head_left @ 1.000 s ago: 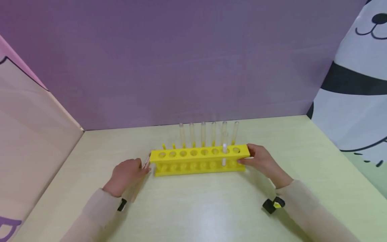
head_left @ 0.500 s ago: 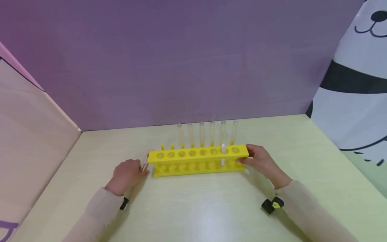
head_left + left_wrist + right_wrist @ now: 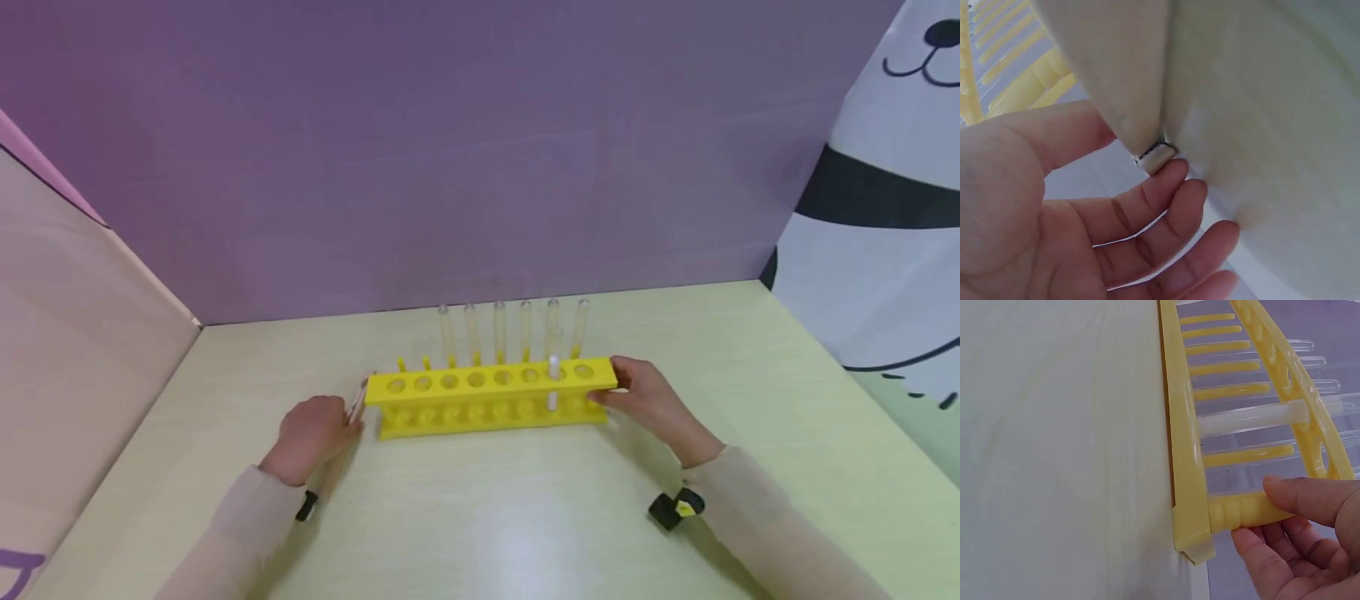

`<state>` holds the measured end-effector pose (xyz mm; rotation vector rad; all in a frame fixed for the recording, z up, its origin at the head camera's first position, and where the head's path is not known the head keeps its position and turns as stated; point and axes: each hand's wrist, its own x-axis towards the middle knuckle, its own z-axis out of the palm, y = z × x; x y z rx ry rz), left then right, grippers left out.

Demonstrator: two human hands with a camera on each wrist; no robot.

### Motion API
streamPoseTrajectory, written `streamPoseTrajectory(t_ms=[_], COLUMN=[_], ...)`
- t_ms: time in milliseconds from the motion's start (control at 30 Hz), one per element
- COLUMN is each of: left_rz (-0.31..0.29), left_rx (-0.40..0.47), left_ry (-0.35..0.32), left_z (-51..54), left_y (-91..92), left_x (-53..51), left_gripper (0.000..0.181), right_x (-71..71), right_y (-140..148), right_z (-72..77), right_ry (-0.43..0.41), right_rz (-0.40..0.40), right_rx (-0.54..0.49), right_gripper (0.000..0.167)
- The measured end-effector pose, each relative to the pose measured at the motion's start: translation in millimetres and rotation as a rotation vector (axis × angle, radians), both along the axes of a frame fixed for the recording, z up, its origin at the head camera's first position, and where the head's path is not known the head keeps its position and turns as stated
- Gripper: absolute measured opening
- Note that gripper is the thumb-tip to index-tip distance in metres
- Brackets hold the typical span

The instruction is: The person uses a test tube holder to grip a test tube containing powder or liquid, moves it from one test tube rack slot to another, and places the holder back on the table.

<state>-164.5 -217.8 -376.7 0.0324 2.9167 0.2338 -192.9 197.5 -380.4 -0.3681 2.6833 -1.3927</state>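
From here I see two hands: the left hand (image 3: 311, 437) pinches one thin stick (image 3: 1122, 69), fingers bent; the right hand (image 3: 652, 408) grips one yellow rack (image 3: 491, 383) on the table (image 3: 480, 517). Six clear tubes (image 3: 500, 333) sit on the back pegs (image 3: 427, 362), one whitish tube (image 3: 553, 368) in front.

The left arm (image 3: 232, 533) and the right arm (image 3: 780, 521) both reach forward. The left hand (image 3: 311, 437) shows its back upward, and its fingers (image 3: 1141, 203) are bent toward the thumb (image 3: 1066, 132) in a pinch. The right hand (image 3: 656, 408) grips, with its thumb (image 3: 1316, 499) on the near side and its fingers (image 3: 1266, 565) curled opposite to it. The two hands are well apart.
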Motion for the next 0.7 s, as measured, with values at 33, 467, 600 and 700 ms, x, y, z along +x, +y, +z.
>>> streamPoseTrajectory(t_ms=[33, 467, 600, 700], left_rz=[0.007, 0.021, 0.002, -0.015], left_rx=[0.007, 0.059, 0.075, 0.093], left_ry=[0.008, 0.153, 0.227, 0.297], left_z=[-0.4, 8.8, 10.8, 11.3], left_y=[-0.6, -7.2, -10.4, -13.0], left_x=[-0.2, 3.1, 4.5, 6.7], left_gripper=[0.031, 0.023, 0.022, 0.022], right_x=[0.0, -0.7, -0.8, -0.4], right_y=[0, 0, 0, 0], right_z=[-0.2, -2.4, -2.2, -2.2], right_ry=[-0.001, -0.014, -0.003, 0.004], right_rz=[0.0, -0.004, 0.003, 0.009], right_rx=[-0.001, 0.003, 0.005, 0.006], right_gripper=[0.032, 0.033, 0.033, 0.033])
